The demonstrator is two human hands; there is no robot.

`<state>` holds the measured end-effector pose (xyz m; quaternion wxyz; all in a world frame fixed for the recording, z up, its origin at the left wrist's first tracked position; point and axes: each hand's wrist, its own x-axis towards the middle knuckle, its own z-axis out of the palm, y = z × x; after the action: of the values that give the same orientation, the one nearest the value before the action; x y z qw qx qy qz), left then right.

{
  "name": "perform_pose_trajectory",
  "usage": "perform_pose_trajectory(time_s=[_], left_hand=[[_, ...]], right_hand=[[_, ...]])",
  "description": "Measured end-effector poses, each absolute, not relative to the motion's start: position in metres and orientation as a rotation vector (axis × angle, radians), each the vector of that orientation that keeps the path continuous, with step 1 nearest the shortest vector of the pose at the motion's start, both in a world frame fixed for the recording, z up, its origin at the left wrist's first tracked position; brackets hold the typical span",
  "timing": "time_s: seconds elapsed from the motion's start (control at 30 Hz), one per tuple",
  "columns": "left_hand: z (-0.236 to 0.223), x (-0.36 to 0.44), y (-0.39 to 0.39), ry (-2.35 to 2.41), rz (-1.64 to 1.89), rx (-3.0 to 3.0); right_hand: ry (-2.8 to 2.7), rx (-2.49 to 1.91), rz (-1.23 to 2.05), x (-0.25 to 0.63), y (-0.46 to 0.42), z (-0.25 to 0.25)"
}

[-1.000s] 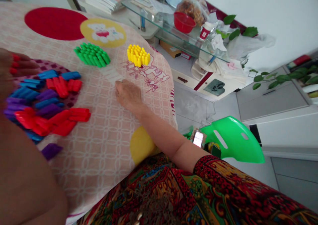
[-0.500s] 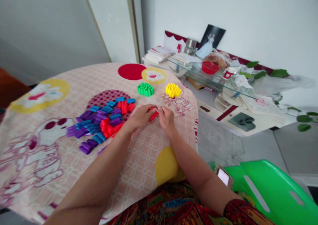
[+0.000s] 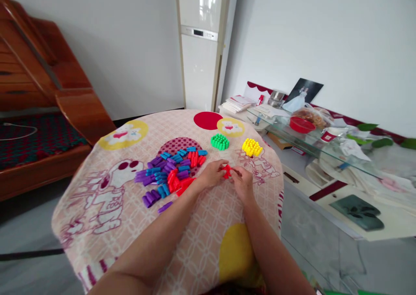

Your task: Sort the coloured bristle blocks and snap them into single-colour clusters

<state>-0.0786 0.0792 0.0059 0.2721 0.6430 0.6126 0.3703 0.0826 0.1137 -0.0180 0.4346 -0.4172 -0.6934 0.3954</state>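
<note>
Small red plastic tube-like pieces (image 3: 226,171) are between my two hands, just above or on the tablecloth; their exact kind is too small to tell. My left hand (image 3: 212,173) curls its fingers around their left side. From the right, my right hand (image 3: 243,183) pinches at them with thumb and fingertips. Beyond the hands a green cluster (image 3: 220,142) of similar pieces stands upright, with a yellow cluster (image 3: 252,147) to its right. Left of my left hand lies a loose pile of purple pieces (image 3: 151,198), blue pieces (image 3: 160,176) and red pieces (image 3: 173,181).
A patterned cloth covers the round-edged table (image 3: 201,238). Along the right wall runs a glass-topped cabinet (image 3: 279,134) bearing papers, a red bowl (image 3: 302,124) and a photo (image 3: 303,94). A wooden bench (image 3: 74,108) stands left, and a tall white appliance (image 3: 199,65) behind.
The camera view has tilted up and turned left, so the bench and more of the white appliance now show. Both hands stay together at the red pieces; the clusters and pile look unmoved.
</note>
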Motion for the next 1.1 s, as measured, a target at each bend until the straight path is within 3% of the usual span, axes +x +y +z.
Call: perform_pose_trajectory(time_s=[0.5,1.1], left_hand=[[0.008,-0.074,0.077,1.680,0.948,1.901],[0.010,-0.073,0.075,1.870,0.894,1.939]], right_hand=[[-1.564,-1.054,1.145,0.080,0.111,-0.014],[-1.598,-1.125,0.865,0.086,0.116,-0.025]])
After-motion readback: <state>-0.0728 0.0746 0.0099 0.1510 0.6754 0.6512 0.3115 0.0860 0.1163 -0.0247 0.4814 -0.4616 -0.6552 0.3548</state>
